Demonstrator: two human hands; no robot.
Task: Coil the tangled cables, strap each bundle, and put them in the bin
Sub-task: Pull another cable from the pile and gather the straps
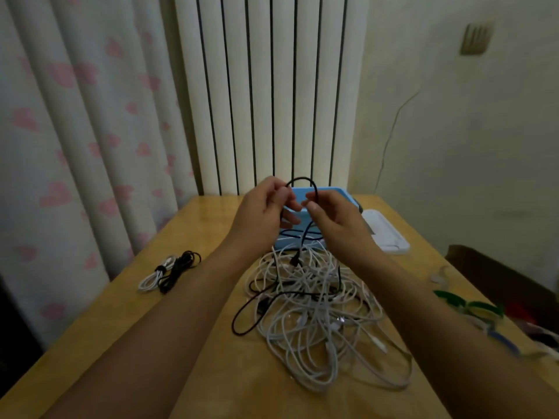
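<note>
On the left of the table lie two bundles, one white and one black, side by side and already strapped, well apart from the bin. At centre, the left hand pinches one side of a raised loop of black cable, and the right hand pinches the other side. The cable's tail drops into the tangled pile of mostly white cables just in front of the blue bin. Coloured straps wait at the right edge. The risk, I judge, is that pulling the black cable drags white loops along and tightens knots.
</note>
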